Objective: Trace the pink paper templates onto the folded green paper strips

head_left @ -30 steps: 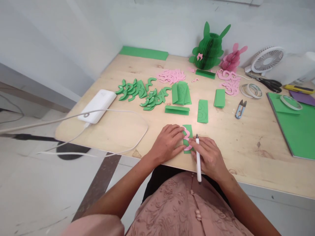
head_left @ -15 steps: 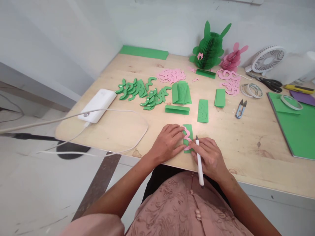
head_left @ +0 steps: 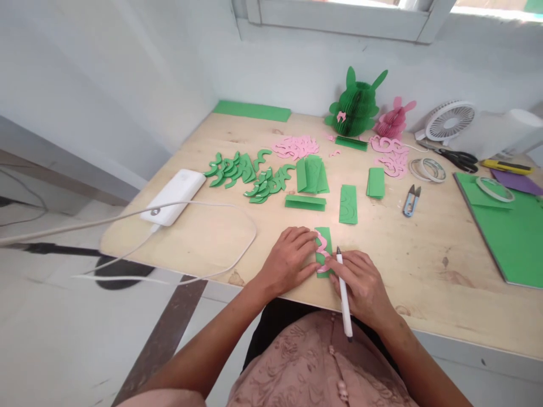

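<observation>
My left hand (head_left: 291,257) lies with its fingers pressed flat on a pink curved cutout (head_left: 322,246) that sits on a folded green paper strip (head_left: 325,234) near the table's front edge. My right hand (head_left: 360,281) grips a white pen (head_left: 343,295), its dark tip touching the strip's right side beside the pink cutout. Both hands meet over this strip.
Behind lie piles of green curved cutouts (head_left: 244,172), pink cutouts (head_left: 294,147), folded green strips (head_left: 311,175), thread snips (head_left: 410,200), tape rolls (head_left: 428,168), scissors (head_left: 460,158), a white fan (head_left: 449,120), green and pink paper rabbits (head_left: 355,103). A power bank (head_left: 173,196) with cable lies left, green sheets (head_left: 507,229) right.
The camera has tilted up, so everything sits lower in view and a window sill shows. The pen has tipped slightly and my hands stay on the strip.
</observation>
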`<state>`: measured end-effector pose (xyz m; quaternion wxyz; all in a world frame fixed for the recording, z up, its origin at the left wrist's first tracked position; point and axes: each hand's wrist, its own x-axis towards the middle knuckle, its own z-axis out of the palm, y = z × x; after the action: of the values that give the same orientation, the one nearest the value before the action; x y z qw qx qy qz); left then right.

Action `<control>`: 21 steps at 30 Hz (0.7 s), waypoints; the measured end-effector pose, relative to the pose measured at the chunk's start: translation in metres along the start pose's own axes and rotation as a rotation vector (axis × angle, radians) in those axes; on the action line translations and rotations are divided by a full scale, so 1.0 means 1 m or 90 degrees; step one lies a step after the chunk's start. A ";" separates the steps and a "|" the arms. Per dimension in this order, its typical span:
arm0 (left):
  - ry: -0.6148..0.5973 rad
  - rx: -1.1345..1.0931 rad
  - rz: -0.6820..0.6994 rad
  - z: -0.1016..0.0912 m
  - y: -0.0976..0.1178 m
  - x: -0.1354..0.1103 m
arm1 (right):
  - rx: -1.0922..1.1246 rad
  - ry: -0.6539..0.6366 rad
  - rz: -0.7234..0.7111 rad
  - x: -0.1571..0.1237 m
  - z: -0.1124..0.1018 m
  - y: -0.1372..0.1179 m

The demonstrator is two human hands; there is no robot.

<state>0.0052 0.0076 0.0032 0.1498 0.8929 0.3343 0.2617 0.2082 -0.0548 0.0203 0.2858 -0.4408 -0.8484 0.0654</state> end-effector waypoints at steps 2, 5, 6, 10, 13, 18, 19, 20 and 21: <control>-0.004 0.004 -0.003 0.000 0.000 0.000 | 0.000 -0.001 -0.002 -0.001 0.001 0.001; -0.017 0.010 -0.003 -0.001 0.000 0.000 | -0.001 0.002 -0.001 -0.002 0.001 0.001; -0.022 0.014 0.000 -0.001 0.000 0.000 | -0.001 0.004 -0.001 -0.002 0.002 0.001; -0.033 0.026 0.006 -0.002 0.000 0.000 | 0.001 0.005 -0.005 -0.001 0.002 0.001; -0.033 0.021 0.004 -0.002 0.001 0.000 | 0.004 0.007 -0.006 -0.001 0.001 0.000; -0.026 0.015 -0.002 -0.002 0.003 0.000 | 0.003 0.009 -0.008 0.000 0.001 -0.001; -0.026 0.015 -0.003 -0.002 0.003 0.000 | 0.003 0.009 -0.007 0.000 0.001 -0.001; -0.026 0.014 -0.003 -0.002 0.003 -0.001 | 0.003 0.009 -0.007 -0.001 0.001 -0.001; -0.026 0.013 -0.003 -0.002 0.003 -0.001 | 0.002 0.008 -0.006 -0.001 0.002 -0.001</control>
<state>0.0051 0.0055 0.0057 0.1485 0.8989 0.3355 0.2395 0.2070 -0.0558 0.0190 0.2924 -0.4368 -0.8484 0.0628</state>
